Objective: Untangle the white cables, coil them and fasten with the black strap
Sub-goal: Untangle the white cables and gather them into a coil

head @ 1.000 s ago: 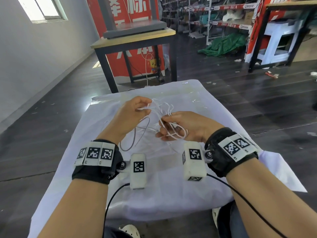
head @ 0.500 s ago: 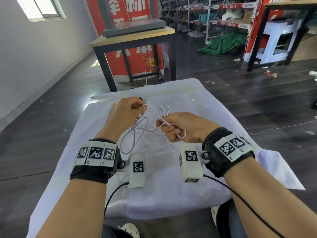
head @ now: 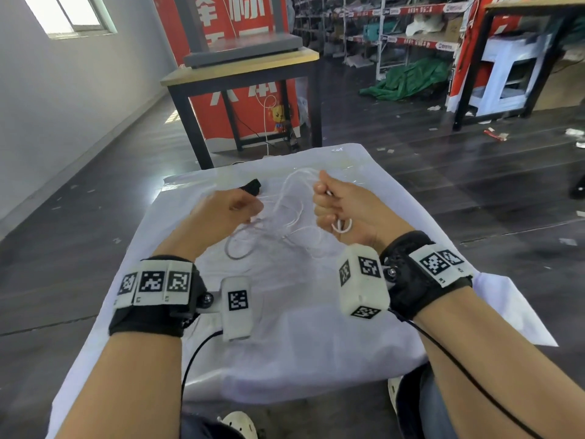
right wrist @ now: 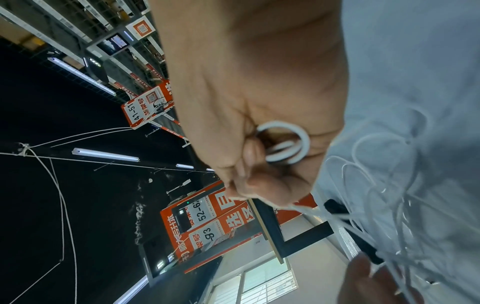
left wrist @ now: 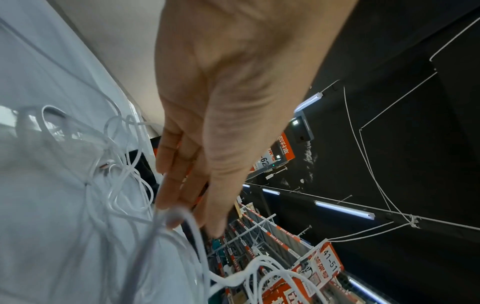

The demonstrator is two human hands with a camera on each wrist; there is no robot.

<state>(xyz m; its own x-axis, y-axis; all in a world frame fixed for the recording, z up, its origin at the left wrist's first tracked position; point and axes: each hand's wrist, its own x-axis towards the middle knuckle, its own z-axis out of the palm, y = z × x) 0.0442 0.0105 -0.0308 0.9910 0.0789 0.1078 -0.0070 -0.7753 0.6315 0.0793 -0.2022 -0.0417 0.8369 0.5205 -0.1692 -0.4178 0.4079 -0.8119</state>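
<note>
Now white cables (head: 285, 217) strung between left hand (head: 221, 213), right hand (head: 345, 210) fist.

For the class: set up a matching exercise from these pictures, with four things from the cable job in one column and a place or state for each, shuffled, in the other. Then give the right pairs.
Things
1. left hand
2. right hand
3. strap
4. cloth

States
A. lying untouched beyond the left knuckles
B. fist shut round a small cable loop
C. spread under the cables
D. fingertips pinching strands

Pairs: 1-D, 2-B, 3-A, 4-C
</note>
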